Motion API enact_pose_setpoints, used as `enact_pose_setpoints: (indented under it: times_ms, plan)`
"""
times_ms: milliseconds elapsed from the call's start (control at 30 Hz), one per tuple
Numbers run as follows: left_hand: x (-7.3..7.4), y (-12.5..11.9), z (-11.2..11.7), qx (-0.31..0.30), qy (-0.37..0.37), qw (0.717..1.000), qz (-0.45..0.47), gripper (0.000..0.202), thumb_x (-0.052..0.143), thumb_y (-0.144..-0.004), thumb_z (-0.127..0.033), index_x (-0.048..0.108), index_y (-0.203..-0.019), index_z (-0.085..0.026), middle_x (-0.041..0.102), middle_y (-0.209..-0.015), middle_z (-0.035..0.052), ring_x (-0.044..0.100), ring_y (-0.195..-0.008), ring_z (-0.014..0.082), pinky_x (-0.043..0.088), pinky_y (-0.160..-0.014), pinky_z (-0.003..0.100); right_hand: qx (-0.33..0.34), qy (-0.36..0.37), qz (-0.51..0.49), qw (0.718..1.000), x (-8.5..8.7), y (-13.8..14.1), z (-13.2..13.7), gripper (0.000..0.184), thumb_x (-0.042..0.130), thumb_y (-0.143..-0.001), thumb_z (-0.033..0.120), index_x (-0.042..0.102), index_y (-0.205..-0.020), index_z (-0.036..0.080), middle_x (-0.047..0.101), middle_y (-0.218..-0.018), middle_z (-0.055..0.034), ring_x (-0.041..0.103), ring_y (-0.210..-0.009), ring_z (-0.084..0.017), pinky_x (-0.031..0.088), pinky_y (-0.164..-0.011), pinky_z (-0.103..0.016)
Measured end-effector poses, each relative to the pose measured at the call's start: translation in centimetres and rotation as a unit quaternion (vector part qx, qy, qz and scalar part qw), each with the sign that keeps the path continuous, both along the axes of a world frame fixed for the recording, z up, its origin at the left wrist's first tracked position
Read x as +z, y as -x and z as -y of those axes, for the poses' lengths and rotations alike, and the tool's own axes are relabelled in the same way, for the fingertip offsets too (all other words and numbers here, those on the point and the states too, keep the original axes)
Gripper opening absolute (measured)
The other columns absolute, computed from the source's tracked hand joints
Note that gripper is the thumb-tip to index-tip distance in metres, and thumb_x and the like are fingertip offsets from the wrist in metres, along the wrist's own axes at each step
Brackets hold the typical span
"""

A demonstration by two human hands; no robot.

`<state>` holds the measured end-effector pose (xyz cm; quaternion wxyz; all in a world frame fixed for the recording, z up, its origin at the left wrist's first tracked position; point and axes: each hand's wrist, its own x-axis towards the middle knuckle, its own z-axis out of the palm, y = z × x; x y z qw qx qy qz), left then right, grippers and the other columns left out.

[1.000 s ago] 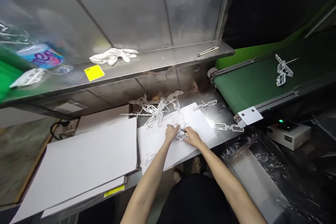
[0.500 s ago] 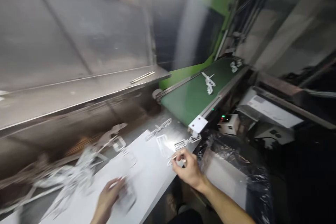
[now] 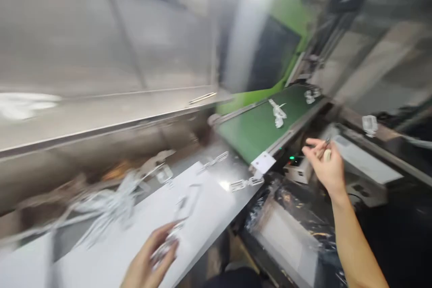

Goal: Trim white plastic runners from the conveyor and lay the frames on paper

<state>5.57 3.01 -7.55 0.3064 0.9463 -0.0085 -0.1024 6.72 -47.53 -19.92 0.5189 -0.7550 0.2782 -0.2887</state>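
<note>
Left fingers (image 3: 169,252) curl snugly round a bunched silvery lattice piece (image 3: 162,250), right fingers (image 3: 312,149) pinching something small (image 3: 324,150), blurred, beyond the white card sheet (image 3: 205,216).

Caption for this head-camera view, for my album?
Left hand grips white cut-out pieces; raised right hand beside a green conveyor belt.

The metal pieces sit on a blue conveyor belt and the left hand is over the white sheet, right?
No, the head view shows a green conveyor belt, not blue. The metal pieces sit on it, the left hand over the white sheet.
</note>
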Motion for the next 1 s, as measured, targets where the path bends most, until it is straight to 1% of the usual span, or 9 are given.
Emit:
enact_pose_setpoints:
  times_ms: [33,100,200,367,500,633,733,867,1000]
  plan:
    - [2.0,-0.1,2.0,-0.096,-0.015,0.995,0.038,0.030,0.069,-0.090,-0.044,0.069,-0.113,-0.025,0.070,-0.104,0.0073,0.073,-0.092,0.0215,0.062,-0.070,0.026,0.146,-0.094,0.060,0.983,0.0,0.2,-4.3,0.033,0.079,-0.091,0.040,0.059,-0.099,0.016,0.070,-0.118,-0.0103,0.062,-0.075,-0.010,0.050,-0.072,-0.025]
    - [5.3,-0.5,5.0,-0.219,-0.060,0.969,0.098,0.025,0.059,-0.101,-0.025,0.064,-0.125,-0.031,0.070,-0.109,0.0012,0.071,-0.090,0.0093,0.057,-0.075,0.014,0.334,-0.212,0.155,0.905,0.5,0.3,-11.4,0.033,0.081,-0.089,0.026,0.050,-0.094,0.017,0.065,-0.137,-0.0120,0.062,-0.078,-0.008,0.049,-0.070,-0.023]
    - [8.7,0.0,6.7,-0.264,-0.114,0.955,0.070,0.043,0.055,-0.102,-0.011,0.057,-0.136,-0.037,0.067,-0.108,-0.0042,0.067,-0.093,0.0026,0.050,-0.085,0.010,0.458,-0.296,0.226,0.807,1.8,-0.5,-17.6,0.031,0.078,-0.090,0.015,0.048,-0.097,0.019,0.066,-0.135,-0.0103,0.062,-0.089,-0.011,0.051,-0.081,-0.027]
    - [11.5,3.8,5.6,-0.188,-0.132,0.971,0.060,0.053,0.060,-0.103,-0.017,0.052,-0.149,-0.042,0.069,-0.110,-0.0041,0.068,-0.095,0.0041,0.052,-0.087,0.011,0.467,-0.344,0.287,0.763,3.8,-1.9,-21.0,0.029,0.066,-0.096,0.004,0.041,-0.094,0.019,0.065,-0.095,-0.0016,0.065,-0.086,-0.009,0.053,-0.076,-0.021]
    - [12.4,7.2,5.1,0.015,-0.059,0.984,0.170,0.047,0.073,-0.096,-0.018,0.061,-0.138,-0.035,0.073,-0.108,-0.0013,0.074,-0.095,0.0076,0.058,-0.091,0.013,0.453,-0.439,0.266,0.728,4.5,-1.3,-22.7,0.032,0.064,-0.099,0.009,0.034,-0.094,0.019,0.059,-0.091,-0.0019,0.060,-0.080,-0.009,0.051,-0.072,-0.021]
    - [12.5,9.6,6.4,0.157,0.046,0.958,0.234,0.042,0.076,-0.092,-0.013,0.069,-0.128,-0.033,0.075,-0.107,-0.0003,0.075,-0.100,0.0105,0.060,-0.091,0.015,0.400,-0.535,0.207,0.715,4.5,-1.4,-23.8,0.044,0.073,-0.095,0.020,0.029,-0.093,0.018,0.054,-0.090,-0.0024,0.059,-0.079,-0.009,0.053,-0.073,-0.020]
    - [12.4,10.5,7.4,0.187,0.064,0.942,0.270,0.038,0.072,-0.094,-0.009,0.075,-0.120,-0.037,0.076,-0.106,-0.0039,0.075,-0.100,0.0080,0.059,-0.093,0.014,0.386,-0.568,0.183,0.703,4.1,-2.0,-24.3,0.052,0.077,-0.090,0.022,0.025,-0.092,0.018,0.051,-0.088,-0.0028,0.057,-0.075,-0.010,0.055,-0.077,-0.025]
    - [12.3,11.4,8.2,0.193,0.129,0.924,0.305,0.051,0.068,-0.097,-0.008,0.073,-0.133,-0.042,0.077,-0.103,-0.0038,0.076,-0.094,0.0084,0.060,-0.089,0.014,0.415,-0.576,0.159,0.686,3.6,-2.6,-24.5,0.048,0.078,-0.087,0.018,0.029,-0.093,0.020,0.046,-0.088,-0.0037,0.056,-0.077,-0.012,0.057,-0.077,-0.027]
    - [12.6,11.9,8.6,0.221,0.221,0.909,0.274,0.044,0.067,-0.100,-0.013,0.075,-0.132,-0.043,0.078,-0.105,-0.0025,0.075,-0.097,0.0081,0.057,-0.091,0.012,0.420,-0.544,0.155,0.709,3.0,-2.9,-24.8,0.049,0.083,-0.082,0.020,0.036,-0.093,0.020,0.062,-0.117,-0.0094,0.066,-0.104,-0.014,0.060,-0.095,-0.027]
